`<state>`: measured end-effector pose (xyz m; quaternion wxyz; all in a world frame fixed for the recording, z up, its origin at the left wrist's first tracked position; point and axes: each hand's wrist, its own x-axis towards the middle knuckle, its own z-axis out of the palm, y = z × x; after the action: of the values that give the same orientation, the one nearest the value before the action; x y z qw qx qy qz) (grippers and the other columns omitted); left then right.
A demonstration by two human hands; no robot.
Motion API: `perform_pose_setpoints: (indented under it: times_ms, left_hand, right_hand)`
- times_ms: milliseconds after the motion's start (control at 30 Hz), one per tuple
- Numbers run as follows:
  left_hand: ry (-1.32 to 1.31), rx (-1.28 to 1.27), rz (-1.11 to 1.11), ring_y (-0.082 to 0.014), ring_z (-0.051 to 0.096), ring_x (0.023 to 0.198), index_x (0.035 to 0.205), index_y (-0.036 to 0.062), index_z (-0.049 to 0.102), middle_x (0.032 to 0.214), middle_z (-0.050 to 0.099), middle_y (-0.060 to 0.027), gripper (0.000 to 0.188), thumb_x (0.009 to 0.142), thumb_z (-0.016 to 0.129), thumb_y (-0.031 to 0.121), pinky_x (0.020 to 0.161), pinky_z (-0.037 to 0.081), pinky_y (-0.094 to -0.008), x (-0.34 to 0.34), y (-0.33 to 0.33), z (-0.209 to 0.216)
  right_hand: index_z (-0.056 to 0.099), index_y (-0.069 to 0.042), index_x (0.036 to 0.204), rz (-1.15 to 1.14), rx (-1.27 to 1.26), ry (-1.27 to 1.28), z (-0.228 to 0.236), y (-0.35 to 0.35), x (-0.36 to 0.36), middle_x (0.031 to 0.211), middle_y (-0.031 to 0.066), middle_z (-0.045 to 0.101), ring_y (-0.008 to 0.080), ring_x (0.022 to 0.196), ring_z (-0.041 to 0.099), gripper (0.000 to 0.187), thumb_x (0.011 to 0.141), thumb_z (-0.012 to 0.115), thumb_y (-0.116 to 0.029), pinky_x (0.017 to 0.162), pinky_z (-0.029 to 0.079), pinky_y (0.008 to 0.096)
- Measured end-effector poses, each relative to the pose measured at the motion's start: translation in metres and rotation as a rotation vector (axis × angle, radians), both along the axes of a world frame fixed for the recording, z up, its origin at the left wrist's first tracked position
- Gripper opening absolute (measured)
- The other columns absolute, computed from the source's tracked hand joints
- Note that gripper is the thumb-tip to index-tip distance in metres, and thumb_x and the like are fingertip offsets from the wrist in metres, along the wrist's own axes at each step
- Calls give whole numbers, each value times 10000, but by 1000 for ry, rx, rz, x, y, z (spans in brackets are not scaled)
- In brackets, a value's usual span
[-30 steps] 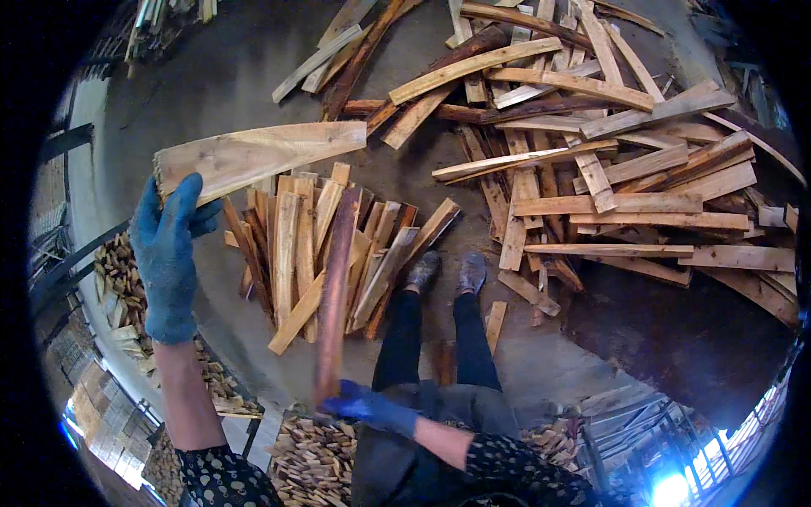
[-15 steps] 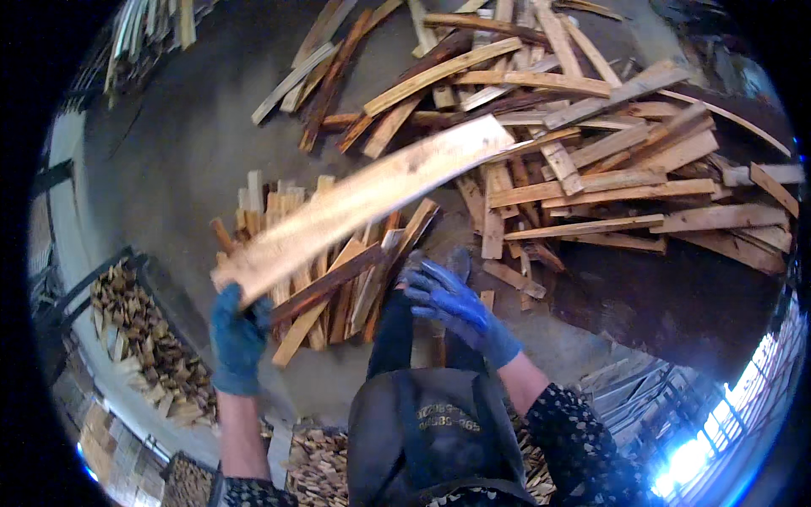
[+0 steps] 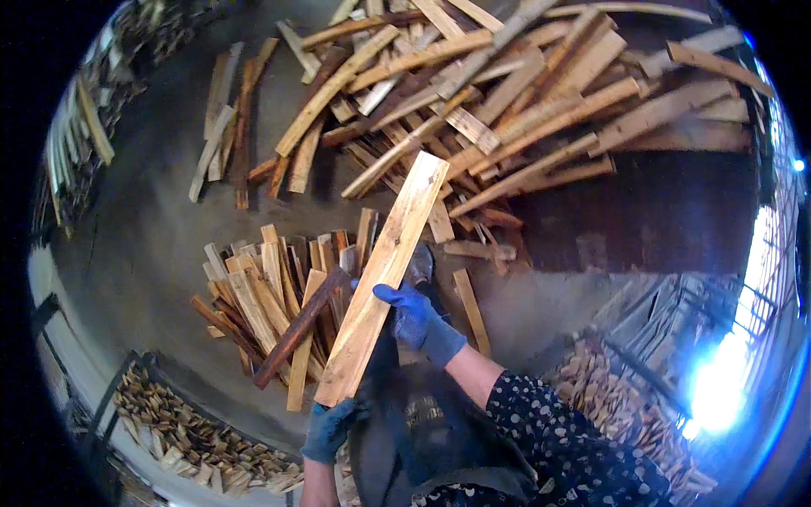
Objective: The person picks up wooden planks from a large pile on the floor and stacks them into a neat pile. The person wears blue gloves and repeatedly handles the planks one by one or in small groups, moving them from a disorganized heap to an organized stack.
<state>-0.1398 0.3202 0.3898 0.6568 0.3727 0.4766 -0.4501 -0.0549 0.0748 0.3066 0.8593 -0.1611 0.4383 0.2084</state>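
Left hand (image 3: 329, 431) pinching pale plank (image 3: 390, 258) at lower end, right hand (image 3: 414, 319) gripping midway

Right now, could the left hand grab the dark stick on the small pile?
Probably not: the left hand holds the pale board. Otherwise the way looks free: the dark stick lies on top, uncovered.

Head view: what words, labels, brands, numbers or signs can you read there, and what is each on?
None can be read.
Dark apron: pale printed marks, too small and blurred to make out.
Board, gripped by the left hand and right hand: no lettering visible on its facing side.
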Motion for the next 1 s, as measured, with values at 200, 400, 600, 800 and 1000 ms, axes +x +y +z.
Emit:
perform_pose_setpoints:
  times_ms: [200,400,600,800,1000]
  left_hand:
    - [145,-84,-325,-228,660,811,1186,0,535,987,650,-107,345,861,612,87,725,564,-367,0,-23,24]
    - [161,-76,-423,-130,620,784,1097,24,613,917,649,-35,241,891,602,148,678,516,-253,5,-115,13]
    - [-30,143,-472,-109,593,831,1089,53,627,943,650,-27,227,897,605,172,747,478,-235,-12,-165,-29]
    - [-159,128,-822,-127,594,911,1159,57,594,1011,635,-45,293,898,611,188,785,489,-257,-8,-190,-33]
    - [-188,218,-927,-147,598,905,1160,42,589,1006,639,-58,293,911,587,197,805,493,-270,-9,-219,-38]
  right_hand:
    - [446,-6,1281,-332,-39,219,12,-31,-120,1184,120,566,289,1079,556,480,857,637,-124,979,445,395]
    - [494,-5,1212,-594,-136,523,-25,-114,-251,1143,136,581,267,1052,563,455,825,675,-162,949,460,386]
    - [541,-12,1121,-478,-457,593,-9,-247,-378,1007,114,617,263,914,600,368,820,673,-179,840,503,380]
    - [570,-64,1070,-18,-754,830,-55,-239,-503,872,41,603,193,776,598,281,823,657,-166,703,533,361]
    - [553,-135,1199,-342,-284,543,-80,-166,-500,1062,41,637,181,923,613,346,873,628,-224,711,510,324]
